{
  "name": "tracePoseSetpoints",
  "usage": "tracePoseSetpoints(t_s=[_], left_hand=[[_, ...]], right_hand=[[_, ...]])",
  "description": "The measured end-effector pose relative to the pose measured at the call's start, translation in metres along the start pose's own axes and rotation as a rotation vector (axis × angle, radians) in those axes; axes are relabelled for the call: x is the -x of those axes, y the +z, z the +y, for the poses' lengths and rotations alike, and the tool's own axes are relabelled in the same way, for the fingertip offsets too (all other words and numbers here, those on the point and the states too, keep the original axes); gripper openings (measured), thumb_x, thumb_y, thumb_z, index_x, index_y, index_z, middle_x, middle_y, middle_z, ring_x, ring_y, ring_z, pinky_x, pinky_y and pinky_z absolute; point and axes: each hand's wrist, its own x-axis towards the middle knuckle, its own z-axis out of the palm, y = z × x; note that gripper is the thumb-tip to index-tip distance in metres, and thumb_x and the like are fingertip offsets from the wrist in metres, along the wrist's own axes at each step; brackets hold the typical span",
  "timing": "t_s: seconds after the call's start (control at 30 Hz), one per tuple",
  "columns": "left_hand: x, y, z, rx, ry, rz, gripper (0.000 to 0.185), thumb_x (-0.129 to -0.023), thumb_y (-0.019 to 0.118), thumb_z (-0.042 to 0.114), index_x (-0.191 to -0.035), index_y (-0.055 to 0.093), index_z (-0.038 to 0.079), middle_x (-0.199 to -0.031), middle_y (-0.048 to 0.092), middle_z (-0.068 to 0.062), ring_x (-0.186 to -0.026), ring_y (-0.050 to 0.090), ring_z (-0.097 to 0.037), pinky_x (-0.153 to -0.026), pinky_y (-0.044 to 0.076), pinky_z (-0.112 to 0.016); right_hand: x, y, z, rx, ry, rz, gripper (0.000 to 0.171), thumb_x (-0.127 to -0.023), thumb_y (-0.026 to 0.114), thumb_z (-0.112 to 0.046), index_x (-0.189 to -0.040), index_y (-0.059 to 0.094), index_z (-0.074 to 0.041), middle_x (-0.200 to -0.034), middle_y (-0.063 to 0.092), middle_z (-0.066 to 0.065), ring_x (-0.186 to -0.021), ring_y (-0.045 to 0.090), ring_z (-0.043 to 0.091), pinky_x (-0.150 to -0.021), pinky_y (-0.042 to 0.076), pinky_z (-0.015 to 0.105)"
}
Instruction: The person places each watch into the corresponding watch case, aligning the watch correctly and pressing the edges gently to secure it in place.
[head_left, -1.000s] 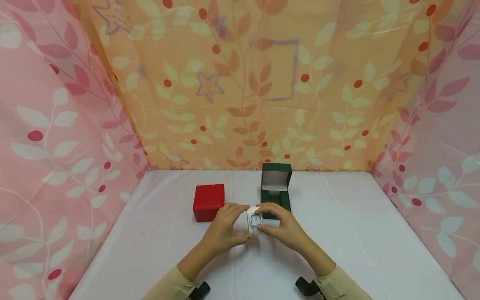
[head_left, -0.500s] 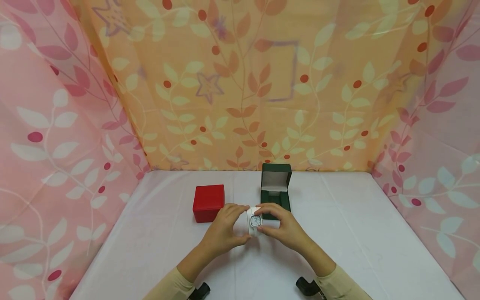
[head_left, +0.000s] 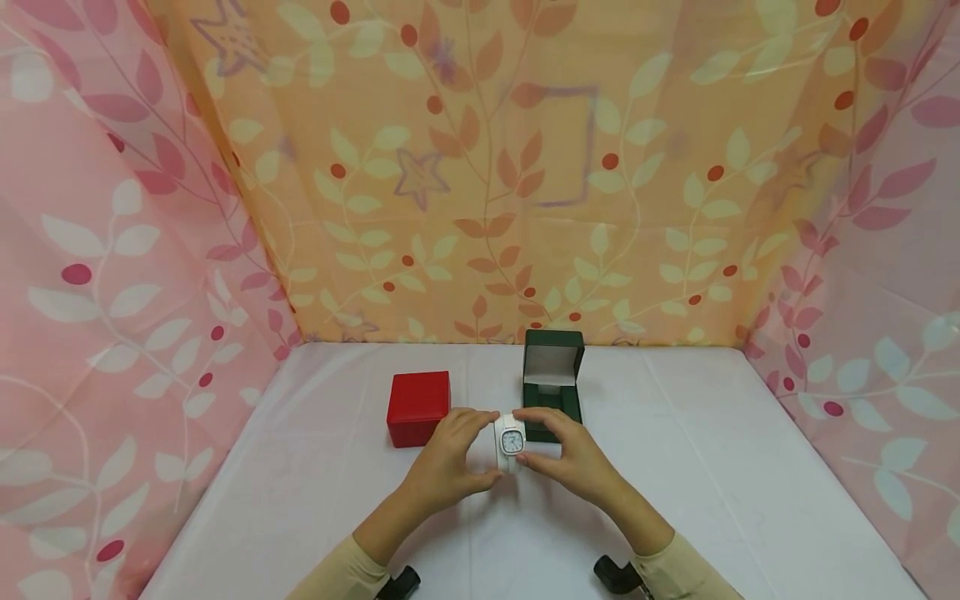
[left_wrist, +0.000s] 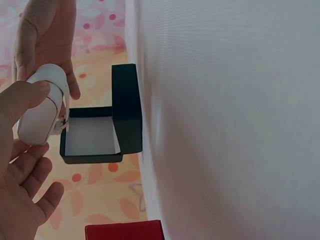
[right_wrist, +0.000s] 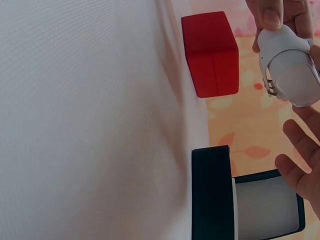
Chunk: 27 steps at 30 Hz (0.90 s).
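A closed red box [head_left: 417,407] sits left of the white watch [head_left: 511,441] and shows no lettering. The left hand [head_left: 448,461] pinches the watch on its pale cushion from the left, the right hand [head_left: 570,457] from the right. Just behind it stands the open green box [head_left: 553,379]. The dial's markings are too small to read.

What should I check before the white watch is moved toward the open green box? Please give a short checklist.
1. Left hand pinches the watch: ok.
2. Right hand also holds it: ok.
3. Green box lid open: ok.
4. Green box base free of other things: cannot tell, hands hide part of it.
5. Red box closed and apart from the hands' path: ok.
6. Watch strap buckle fastened: cannot tell.
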Motion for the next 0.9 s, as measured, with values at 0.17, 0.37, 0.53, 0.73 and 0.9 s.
tracePoseSetpoints(t_s=[0.17, 0.37, 0.53, 0.73, 0.9], left_hand=[[0.0, -0.001, 0.0, 0.017, -0.015, -0.003, 0.08, -0.076, 0.091, 0.032, -0.146, 0.056, 0.016, -0.137, 0.063, 0.008, -0.128, 0.048, -0.01, -0.104, 0.051, -0.04], [0.0, -0.002, -0.001, 0.029, -0.027, -0.008, 0.081, -0.076, 0.092, 0.033, -0.147, 0.055, 0.019, -0.138, 0.061, 0.01, -0.128, 0.047, -0.008, -0.103, 0.053, -0.038], [0.0, -0.003, -0.001, 0.05, -0.037, -0.008, 0.082, -0.076, 0.092, 0.032, -0.148, 0.054, 0.021, -0.139, 0.06, 0.011, -0.129, 0.047, -0.007, -0.101, 0.054, -0.037], [0.0, -0.004, -0.002, 0.063, -0.022, 0.006, 0.083, -0.075, 0.093, 0.03, -0.148, 0.054, 0.017, -0.139, 0.06, 0.009, -0.128, 0.048, -0.01, -0.098, 0.056, -0.036], [-0.001, -0.005, -0.003, 0.075, -0.029, -0.007, 0.081, -0.076, 0.092, 0.031, -0.146, 0.055, 0.017, -0.138, 0.06, 0.01, -0.128, 0.047, -0.008, -0.1, 0.055, -0.036]], right_hand=[[0.0, -0.002, 0.001, 0.016, -0.011, -0.005, 0.06, -0.086, 0.083, -0.037, -0.141, 0.059, -0.028, -0.141, 0.06, -0.01, -0.136, 0.053, 0.019, -0.109, 0.046, 0.055], [-0.001, -0.004, 0.003, 0.021, -0.027, -0.011, 0.064, -0.086, 0.084, -0.035, -0.144, 0.058, -0.026, -0.142, 0.059, -0.009, -0.135, 0.054, 0.019, -0.108, 0.046, 0.054], [-0.002, -0.008, 0.001, 0.025, -0.038, -0.034, 0.068, -0.085, 0.084, -0.034, -0.147, 0.056, -0.025, -0.144, 0.059, -0.008, -0.135, 0.054, 0.02, -0.108, 0.046, 0.054], [-0.001, -0.011, 0.004, 0.048, -0.039, -0.081, 0.075, -0.084, 0.083, -0.039, -0.151, 0.051, -0.025, -0.146, 0.057, -0.006, -0.134, 0.053, 0.02, -0.107, 0.047, 0.056], [-0.001, -0.014, 0.005, 0.038, -0.017, -0.104, 0.078, -0.081, 0.085, -0.04, -0.151, 0.052, -0.027, -0.144, 0.058, -0.009, -0.134, 0.053, 0.018, -0.107, 0.047, 0.055]])
